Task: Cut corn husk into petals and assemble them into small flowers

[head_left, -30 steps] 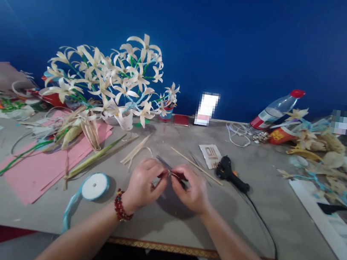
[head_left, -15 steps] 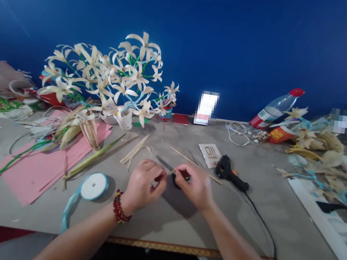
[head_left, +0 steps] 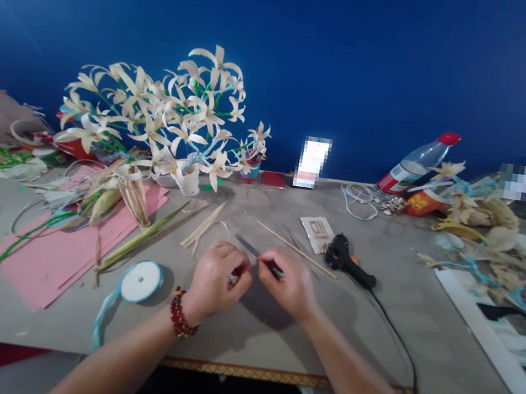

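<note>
Left hand [head_left: 216,282] and right hand [head_left: 292,284] are curled near scissors [head_left: 246,245], grip unclear; flowers [head_left: 184,132] are assembled at eleven o'clock, strips [head_left: 204,226] left loose.

head cam, worn | faces forward, down over the table [head_left: 203,345] (wall [head_left: 284,43] behind) | hands [head_left: 252,274] within arm's reach

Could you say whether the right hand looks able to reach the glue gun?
Probably yes: the glue gun lies near the right hand, with a thin stick between but nothing tall in the way.
</note>
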A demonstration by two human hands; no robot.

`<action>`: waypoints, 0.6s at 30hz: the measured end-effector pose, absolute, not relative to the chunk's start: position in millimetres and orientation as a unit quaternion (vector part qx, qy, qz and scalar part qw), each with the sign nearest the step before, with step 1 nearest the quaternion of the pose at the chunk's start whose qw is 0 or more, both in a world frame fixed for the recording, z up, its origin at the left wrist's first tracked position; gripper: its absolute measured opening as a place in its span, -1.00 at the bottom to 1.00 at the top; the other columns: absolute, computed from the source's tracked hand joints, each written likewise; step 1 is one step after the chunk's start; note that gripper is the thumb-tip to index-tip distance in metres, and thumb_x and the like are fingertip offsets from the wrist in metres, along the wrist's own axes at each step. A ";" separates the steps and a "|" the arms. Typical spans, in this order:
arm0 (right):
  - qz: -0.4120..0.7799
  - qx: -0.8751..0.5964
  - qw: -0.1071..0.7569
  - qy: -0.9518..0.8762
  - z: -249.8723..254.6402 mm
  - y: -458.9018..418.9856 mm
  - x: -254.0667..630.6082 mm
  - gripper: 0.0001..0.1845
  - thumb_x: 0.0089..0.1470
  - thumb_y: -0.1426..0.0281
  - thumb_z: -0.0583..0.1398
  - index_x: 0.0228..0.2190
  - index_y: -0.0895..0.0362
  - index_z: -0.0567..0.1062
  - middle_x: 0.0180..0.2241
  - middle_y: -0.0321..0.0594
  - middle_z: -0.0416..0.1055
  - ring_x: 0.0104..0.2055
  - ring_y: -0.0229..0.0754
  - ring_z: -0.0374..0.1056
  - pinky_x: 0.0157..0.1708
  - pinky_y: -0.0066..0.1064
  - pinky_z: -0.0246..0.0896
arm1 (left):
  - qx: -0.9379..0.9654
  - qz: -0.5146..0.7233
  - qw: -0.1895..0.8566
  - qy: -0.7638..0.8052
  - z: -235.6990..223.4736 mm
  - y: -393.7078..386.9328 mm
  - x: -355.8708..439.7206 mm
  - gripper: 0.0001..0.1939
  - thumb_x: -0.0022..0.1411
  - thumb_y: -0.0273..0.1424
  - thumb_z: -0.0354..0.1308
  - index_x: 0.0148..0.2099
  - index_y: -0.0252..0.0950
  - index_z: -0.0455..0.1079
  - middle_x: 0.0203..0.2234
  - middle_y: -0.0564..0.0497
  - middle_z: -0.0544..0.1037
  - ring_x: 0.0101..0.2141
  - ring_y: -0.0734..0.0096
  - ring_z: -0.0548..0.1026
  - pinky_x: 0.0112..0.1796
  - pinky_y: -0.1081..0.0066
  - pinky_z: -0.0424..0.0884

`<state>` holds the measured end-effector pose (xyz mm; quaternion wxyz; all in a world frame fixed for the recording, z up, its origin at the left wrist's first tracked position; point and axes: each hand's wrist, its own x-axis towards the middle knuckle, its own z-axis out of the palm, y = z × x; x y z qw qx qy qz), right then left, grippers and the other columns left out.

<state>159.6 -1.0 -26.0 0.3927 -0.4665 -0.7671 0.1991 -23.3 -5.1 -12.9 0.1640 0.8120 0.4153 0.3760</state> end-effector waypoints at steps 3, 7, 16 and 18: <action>0.194 -0.505 0.416 -0.731 -24.6 5.3 171.4 -0.90 0.10 0.46 0.15 -0.45 0.09 0.43 -0.50 -0.30 0.41 -0.44 -0.22 0.33 -0.39 -0.42 0.18 | 0.803 0.383 0.166 0.426 -11.3 -4.9 -25.1 -0.86 0.16 -0.50 0.06 -0.46 -0.26 0.27 -0.59 0.04 0.38 -0.46 0.33 0.36 -0.31 0.31 0.28; 0.226 -0.474 0.436 -0.731 -19.4 2.1 172.3 -0.92 0.15 0.43 0.13 -0.36 0.10 0.44 -0.44 -0.27 0.44 -0.40 -0.22 0.36 -0.35 -0.43 0.23 | 0.799 0.380 0.166 0.435 -11.7 -3.9 -26.8 -0.86 0.16 -0.50 0.06 -0.46 -0.26 0.27 -0.58 0.04 0.39 -0.46 0.34 0.36 -0.30 0.31 0.28; 0.186 -0.471 0.387 -0.770 -23.1 2.6 165.4 -0.90 0.10 0.45 0.16 -0.45 0.08 0.43 -0.49 -0.32 0.42 -0.41 -0.22 0.34 -0.35 -0.42 0.18 | 0.804 0.377 0.168 0.428 -13.5 -4.8 -24.5 -0.87 0.13 -0.50 0.07 -0.47 -0.25 0.27 -0.58 0.03 0.40 -0.45 0.33 0.37 -0.31 0.31 0.28; 0.173 -0.493 0.412 -0.746 -20.8 6.7 173.2 -0.89 0.11 0.45 0.15 -0.46 0.09 0.43 -0.50 -0.31 0.42 -0.43 -0.22 0.35 -0.36 -0.43 0.18 | 0.799 0.381 0.169 0.433 -12.6 -4.2 -25.3 -0.86 0.14 -0.50 0.06 -0.47 -0.25 0.25 -0.58 0.03 0.39 -0.46 0.33 0.36 -0.31 0.31 0.28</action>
